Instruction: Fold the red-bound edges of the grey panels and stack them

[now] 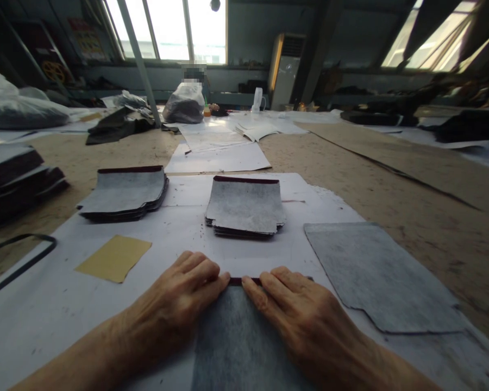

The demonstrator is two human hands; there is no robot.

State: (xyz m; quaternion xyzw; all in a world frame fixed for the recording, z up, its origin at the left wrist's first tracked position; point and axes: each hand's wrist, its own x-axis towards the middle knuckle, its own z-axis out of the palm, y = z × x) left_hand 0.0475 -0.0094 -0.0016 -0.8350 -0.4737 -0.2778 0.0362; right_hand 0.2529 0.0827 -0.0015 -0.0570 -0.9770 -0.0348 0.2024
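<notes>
Both hands lie flat on a grey fabric piece with a dark red folded top edge, right in front of me on white paper. My left hand rests on its upper left corner, fingers stretched and together, tips at the red edge. My right hand mirrors it on the upper right, fingertips pressing the same edge. Neither hand grips anything. A small stack of like grey pieces sits just beyond the hands.
A second grey stack lies at left, a single large grey piece at right, a yellow card near left. Dark stacks sit at the far left edge. White sheets, bags and a person's blurred figure stand far back.
</notes>
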